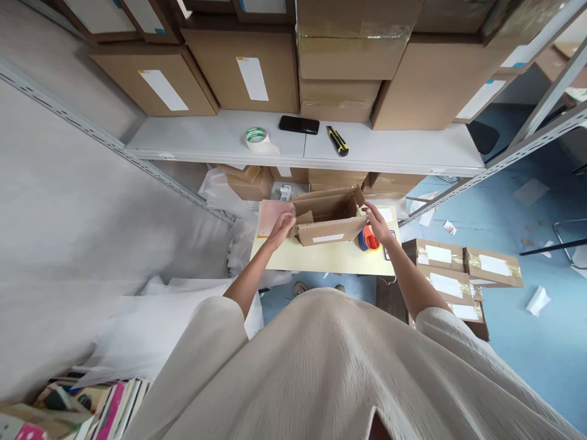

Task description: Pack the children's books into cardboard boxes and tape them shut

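Observation:
An open cardboard box point(332, 231) with a white label on its front stands on a pale yellow table, its top flaps apart. My left hand point(281, 228) grips the left end of the box, fingers curled at its edge. At the right end, my right hand point(378, 225) has its fingers closed on the edge of a side. The inside of the box is dark, and its contents cannot be made out. Close to my right hand lies an orange and blue tape dispenser point(369, 239). A pinkish sheet point(273, 217) is beside my left hand.
The table point(302, 261) stands against a metal shelf point(211, 137) stacked with cardboard boxes. On the shelf are a tape roll point(257, 138), a black phone point(298, 124) and a yellow-black utility knife point(338, 141). Taped boxes point(446, 263) sit at the right; books point(110, 406) lie lower left.

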### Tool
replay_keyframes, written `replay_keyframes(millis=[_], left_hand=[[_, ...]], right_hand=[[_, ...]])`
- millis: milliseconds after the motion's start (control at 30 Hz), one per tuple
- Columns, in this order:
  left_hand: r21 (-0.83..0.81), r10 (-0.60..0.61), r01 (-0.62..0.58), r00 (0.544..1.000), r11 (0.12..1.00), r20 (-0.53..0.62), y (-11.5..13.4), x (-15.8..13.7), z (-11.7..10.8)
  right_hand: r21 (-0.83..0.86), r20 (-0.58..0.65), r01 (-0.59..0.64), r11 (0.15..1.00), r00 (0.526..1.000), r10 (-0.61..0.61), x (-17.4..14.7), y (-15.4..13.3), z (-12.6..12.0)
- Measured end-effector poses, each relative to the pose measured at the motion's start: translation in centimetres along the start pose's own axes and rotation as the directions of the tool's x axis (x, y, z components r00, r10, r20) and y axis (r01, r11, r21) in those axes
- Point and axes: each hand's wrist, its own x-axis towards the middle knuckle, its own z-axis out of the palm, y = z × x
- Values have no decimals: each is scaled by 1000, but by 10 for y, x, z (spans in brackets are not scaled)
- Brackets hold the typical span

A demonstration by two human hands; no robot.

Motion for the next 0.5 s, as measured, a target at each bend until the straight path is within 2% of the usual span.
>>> replay_keyframes(millis=[133,200,367,500], left_hand=[[5,51,-52,996,999,70,3,-15,1],[-6,30,-29,996,1000,86,4,-15,4],[35,-52,49,995,998,82,11,5,-3],[198,-31,5,991,980,128,19,31,-19]], right_hand=[[1,15,33,999,999,-33,3,-7,4],[19,50,18,1000,999,-19,4,-10,6],[52,80,1,999,997,-5,2,-17,9],[36,76,14,999,997,-16,2,-22,9]])
